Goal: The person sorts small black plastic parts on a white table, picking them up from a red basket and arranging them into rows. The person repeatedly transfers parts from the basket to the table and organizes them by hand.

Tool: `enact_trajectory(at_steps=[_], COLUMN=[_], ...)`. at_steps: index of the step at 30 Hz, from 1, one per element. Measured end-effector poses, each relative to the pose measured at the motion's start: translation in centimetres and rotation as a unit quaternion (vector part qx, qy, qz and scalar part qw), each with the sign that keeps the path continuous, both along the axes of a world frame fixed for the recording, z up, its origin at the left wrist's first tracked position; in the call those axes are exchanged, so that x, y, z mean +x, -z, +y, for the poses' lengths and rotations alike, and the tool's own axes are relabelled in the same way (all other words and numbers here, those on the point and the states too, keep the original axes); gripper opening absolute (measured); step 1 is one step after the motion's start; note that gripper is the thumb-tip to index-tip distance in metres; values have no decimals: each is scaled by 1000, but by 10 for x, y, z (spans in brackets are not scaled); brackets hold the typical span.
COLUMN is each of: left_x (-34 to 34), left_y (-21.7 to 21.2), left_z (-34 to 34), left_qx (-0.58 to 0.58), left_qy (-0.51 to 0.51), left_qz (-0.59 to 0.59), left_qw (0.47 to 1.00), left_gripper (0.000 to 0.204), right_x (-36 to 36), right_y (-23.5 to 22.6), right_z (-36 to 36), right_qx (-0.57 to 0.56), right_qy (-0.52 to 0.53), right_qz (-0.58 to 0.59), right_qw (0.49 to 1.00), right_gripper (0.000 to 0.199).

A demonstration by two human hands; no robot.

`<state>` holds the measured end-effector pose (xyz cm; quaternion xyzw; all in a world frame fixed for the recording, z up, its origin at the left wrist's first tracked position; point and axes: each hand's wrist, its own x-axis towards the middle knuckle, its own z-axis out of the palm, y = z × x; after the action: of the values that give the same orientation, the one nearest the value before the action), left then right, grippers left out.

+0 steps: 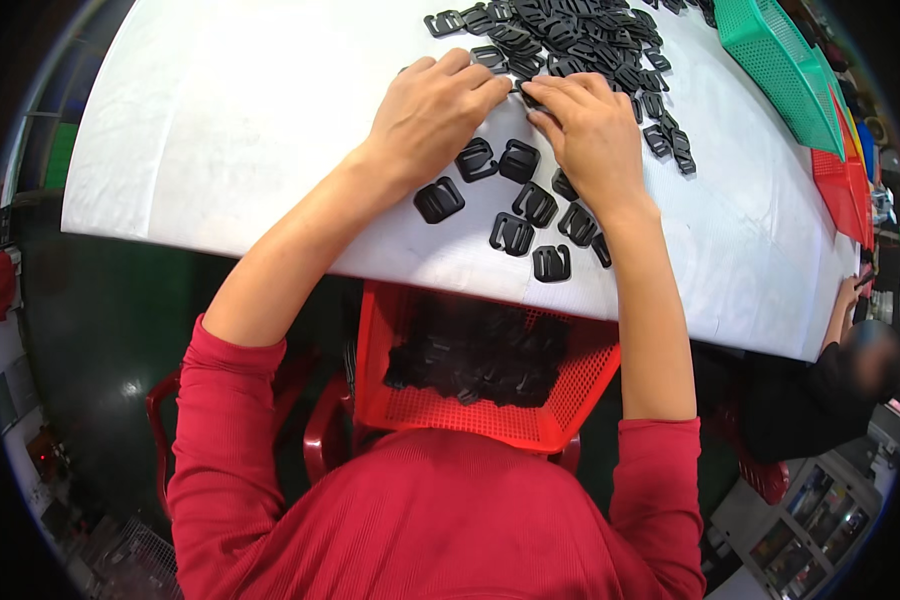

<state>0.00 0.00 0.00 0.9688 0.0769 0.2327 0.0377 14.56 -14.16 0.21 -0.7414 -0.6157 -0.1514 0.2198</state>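
My left hand [435,112] and my right hand [592,135] come together at the near edge of a heap of black plastic buckles [585,40]. Between their fingertips is a black plastic buckle [520,90], mostly covered by the fingers. Both hands have curled fingers and appear to pinch it from either side. Several loose buckles lie closer to me on the white table, among them one flat buckle [439,200] below my left wrist and another buckle [551,263] by the table's front edge. Part of this loose group is hidden under my right hand and forearm.
A red plastic basket [588,395] holding many black pieces sits between my body and the white table [270,120]. Green baskets [785,85] and a red basket [842,195] stand along the right side. Another person [820,400] sits at the far right.
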Motion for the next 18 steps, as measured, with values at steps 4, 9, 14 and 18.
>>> enact_trajectory(at_steps=[4,9,14,18], left_x=[-18,-30,-26,-26], left_y=[-8,-4,8,-6], left_z=[-9,17,28,16], left_qx=[-201,-41,8,-322], left_qy=[-55,-112,-100,-135], left_qz=[9,-61,-41,-24], left_qw=[978,991,994,937], left_gripper=[23,24,27,25], right_x=[-2,-20,9,18], right_y=[1,-28,-13,-7], right_z=[-1,-15,-19,-16], right_qx=[19,-93,14,-6], right_qy=[9,56,53,35], right_qz=[-83,397,17,-85], right_qw=[996,911,998,996], right_gripper=[17,20,18,14])
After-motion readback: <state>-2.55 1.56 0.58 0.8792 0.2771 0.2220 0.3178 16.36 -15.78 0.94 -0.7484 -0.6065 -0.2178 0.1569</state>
